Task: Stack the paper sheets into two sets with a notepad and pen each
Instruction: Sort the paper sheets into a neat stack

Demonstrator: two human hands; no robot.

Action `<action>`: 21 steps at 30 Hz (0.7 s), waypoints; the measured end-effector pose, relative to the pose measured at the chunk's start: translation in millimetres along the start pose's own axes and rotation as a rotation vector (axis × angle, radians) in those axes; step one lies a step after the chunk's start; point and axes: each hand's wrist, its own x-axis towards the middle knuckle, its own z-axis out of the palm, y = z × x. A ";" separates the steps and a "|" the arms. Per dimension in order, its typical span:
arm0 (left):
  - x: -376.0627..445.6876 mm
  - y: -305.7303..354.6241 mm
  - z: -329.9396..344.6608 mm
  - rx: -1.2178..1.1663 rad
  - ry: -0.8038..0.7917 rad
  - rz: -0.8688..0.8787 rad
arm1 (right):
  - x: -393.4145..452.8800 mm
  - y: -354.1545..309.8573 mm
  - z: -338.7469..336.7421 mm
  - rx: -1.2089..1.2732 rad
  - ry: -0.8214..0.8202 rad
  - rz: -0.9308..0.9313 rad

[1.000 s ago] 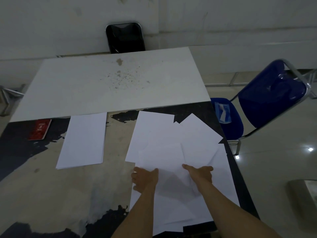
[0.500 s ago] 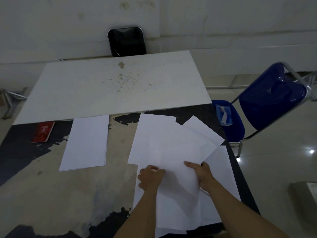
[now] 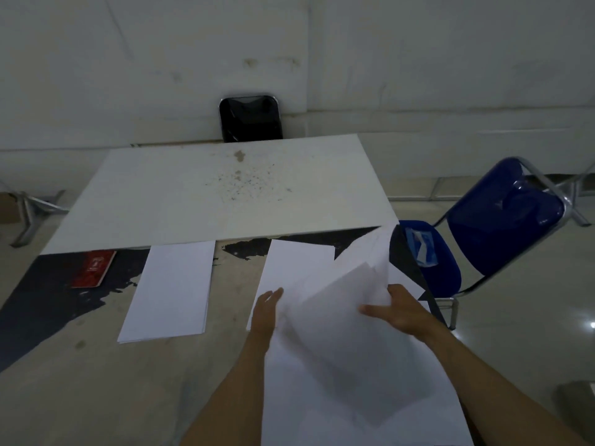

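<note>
Both hands lift loose paper sheets off the table: right hand grips their right edge, left hand supports with straight fingers.

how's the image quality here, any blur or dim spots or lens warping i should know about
Head view: dim overall, with no hard shadows. The lifted sheets between the left hand and right hand are smeared by motion blur, so single sheets cannot be counted. The neat stack stays fairly sharp. Wide-angle warping bends the white board edges and the blue chair. A small glare spot shows on the floor at far right.
</note>
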 end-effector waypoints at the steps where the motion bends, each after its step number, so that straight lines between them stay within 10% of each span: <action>1: 2.3 7.4 -3.9 -0.020 -0.059 -0.062 | 0.0 0.9 -7.7 -0.022 -0.012 0.013; 8: -2.0 7.1 6.6 -0.120 -0.526 -0.376 | -3.1 17.1 -46.6 0.149 -0.001 0.088; 15: -20.9 -37.7 38.9 -0.222 -0.403 -0.333 | 2.6 66.4 -16.9 0.379 0.296 0.357; 21: -33.5 -52.1 56.2 -0.192 -0.263 -0.318 | 1.1 93.7 21.2 0.344 0.239 0.345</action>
